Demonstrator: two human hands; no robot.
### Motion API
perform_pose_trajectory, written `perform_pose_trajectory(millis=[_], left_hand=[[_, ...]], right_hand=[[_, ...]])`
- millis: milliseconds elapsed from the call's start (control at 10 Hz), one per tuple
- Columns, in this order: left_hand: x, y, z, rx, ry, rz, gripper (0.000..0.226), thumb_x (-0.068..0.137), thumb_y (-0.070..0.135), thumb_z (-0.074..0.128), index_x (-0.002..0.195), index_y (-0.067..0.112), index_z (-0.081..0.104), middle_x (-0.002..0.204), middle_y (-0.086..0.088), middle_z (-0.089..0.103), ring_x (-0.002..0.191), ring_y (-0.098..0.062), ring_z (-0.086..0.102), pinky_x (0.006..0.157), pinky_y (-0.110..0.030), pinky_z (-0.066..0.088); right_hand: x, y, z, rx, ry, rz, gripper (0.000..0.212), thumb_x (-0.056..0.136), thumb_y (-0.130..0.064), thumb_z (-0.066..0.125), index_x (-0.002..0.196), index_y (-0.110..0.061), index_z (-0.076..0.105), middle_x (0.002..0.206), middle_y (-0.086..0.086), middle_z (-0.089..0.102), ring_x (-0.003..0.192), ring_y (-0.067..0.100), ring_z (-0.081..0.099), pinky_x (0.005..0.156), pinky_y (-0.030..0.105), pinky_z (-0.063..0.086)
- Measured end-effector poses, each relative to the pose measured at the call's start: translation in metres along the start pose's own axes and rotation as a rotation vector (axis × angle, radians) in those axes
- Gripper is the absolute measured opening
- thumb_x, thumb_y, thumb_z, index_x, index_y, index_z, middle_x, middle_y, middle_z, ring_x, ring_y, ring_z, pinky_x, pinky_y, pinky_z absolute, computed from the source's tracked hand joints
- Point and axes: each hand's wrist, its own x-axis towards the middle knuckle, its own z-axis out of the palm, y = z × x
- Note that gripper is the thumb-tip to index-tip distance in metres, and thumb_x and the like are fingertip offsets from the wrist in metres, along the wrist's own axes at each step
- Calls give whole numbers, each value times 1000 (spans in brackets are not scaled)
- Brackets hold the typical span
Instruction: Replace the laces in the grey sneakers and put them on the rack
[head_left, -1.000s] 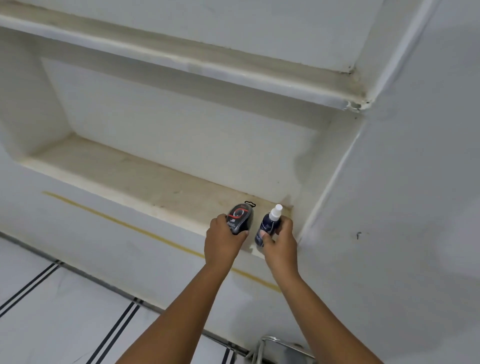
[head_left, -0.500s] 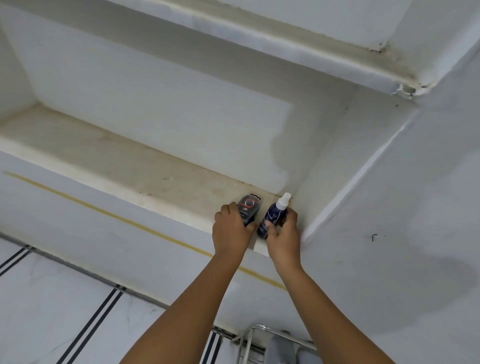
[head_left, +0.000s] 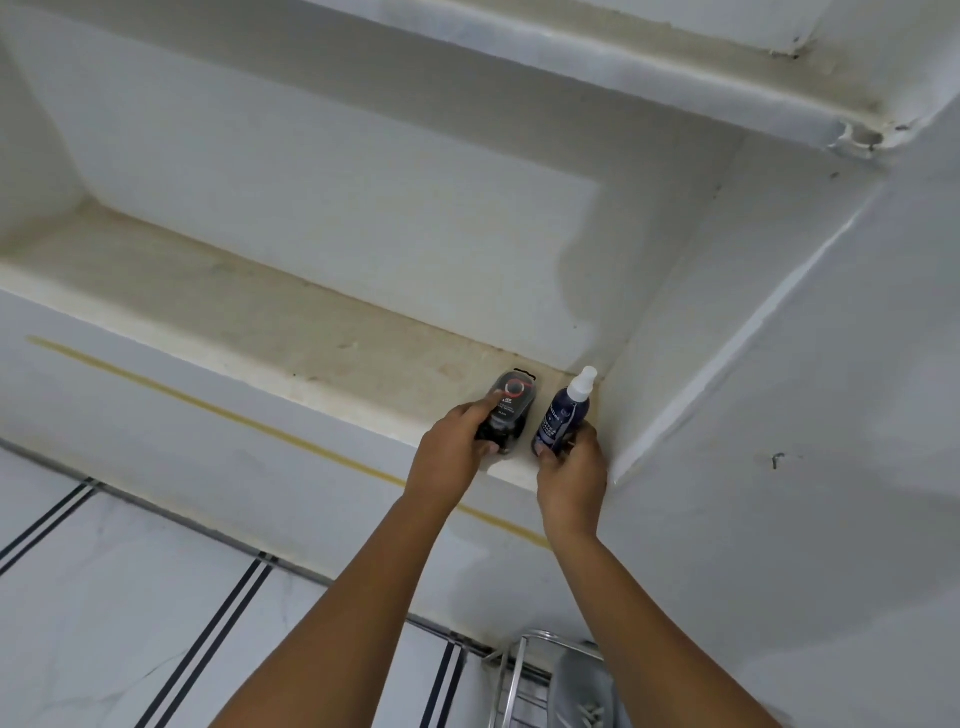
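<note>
Both of my arms reach up to a stained white wall shelf (head_left: 218, 312). My left hand (head_left: 454, 452) grips a black shoe-polish container (head_left: 506, 410) with a red ring on its label, at the shelf's right front edge. My right hand (head_left: 571, 467) grips a dark blue spray bottle (head_left: 563, 418) with a white nozzle, right beside it in the shelf's corner. At the bottom edge a metal rack (head_left: 514, 675) shows partly, with something grey (head_left: 582, 686) in it. I cannot tell whether that is a sneaker. No laces show.
The shelf is a recess in a white wall, with another ledge (head_left: 623, 52) above. A side wall (head_left: 779, 364) closes it on the right. A yellow line (head_left: 208, 400) runs below the shelf. White floor tiles with black stripes (head_left: 208, 639) lie at lower left.
The view has shifted slightly. Both hands stay on the container and the bottle, which now stand on the shelf edge in its right corner.
</note>
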Motion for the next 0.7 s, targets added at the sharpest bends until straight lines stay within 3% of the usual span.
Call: perform_pose_trajectory(millis=[400,600,700], left_hand=[[12,-1,11,-11,81,21,69,86,7,65,143,37,41,134,-1,55,115,-21,56,92,-25,43],[14,-2,13,2,62,5,69,86,9,65,144,38,39,136,1,53,117,-21,55,93,-26,43],[15,-4,12,15,36,3,70,89,9,62,146,37,34,141,0,49,121,-22,53,94,-26,42]], right_hand=[[4,2,5,-38,63,-44,43,87,-3,62,128,-6,51,115,10,64,105,30,61,85,39,51],[3,1,3,-61,61,-25,42,88,-1,60,129,-7,49,111,12,66,101,32,63,75,33,48],[2,2,6,-66,41,-9,48,89,-6,63,134,-6,46,117,12,64,106,31,61,81,36,51]])
